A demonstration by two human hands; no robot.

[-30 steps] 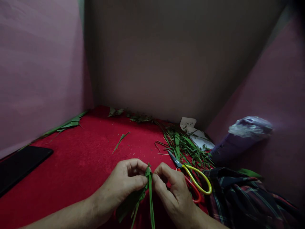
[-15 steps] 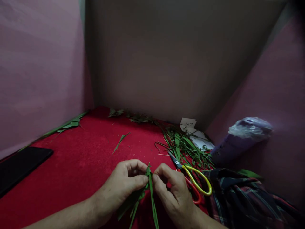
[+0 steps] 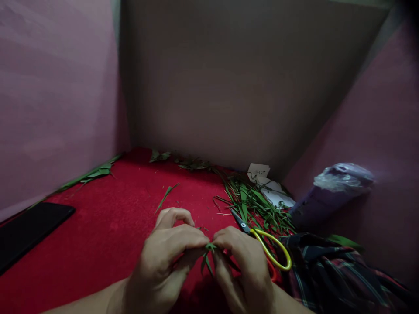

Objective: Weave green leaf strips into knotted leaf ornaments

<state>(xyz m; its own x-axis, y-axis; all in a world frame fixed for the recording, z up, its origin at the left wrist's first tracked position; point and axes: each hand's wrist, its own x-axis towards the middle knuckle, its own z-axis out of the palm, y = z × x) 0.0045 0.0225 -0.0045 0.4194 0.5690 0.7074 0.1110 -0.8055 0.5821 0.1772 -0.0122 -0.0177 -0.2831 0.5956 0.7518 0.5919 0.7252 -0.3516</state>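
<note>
Left hand (image 3: pixel 163 259) rolled knuckles-up | right hand (image 3: pixel 247 259) likewise | both pinching green leaf piece (image 3: pixel 210 247)

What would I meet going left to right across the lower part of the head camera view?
Flat black rectangular slab, bare left hand, folded green leaf piece at the fingertips, bare right hand, crumpled dark plaid cloth.

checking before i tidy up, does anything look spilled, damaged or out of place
Mild untidiness: one leaf strip lies alone on the red surface, apart from the tangled leaf pile at right, which crowds the scissors and overlaps the white papers. Nothing looks clearly damaged.
</note>
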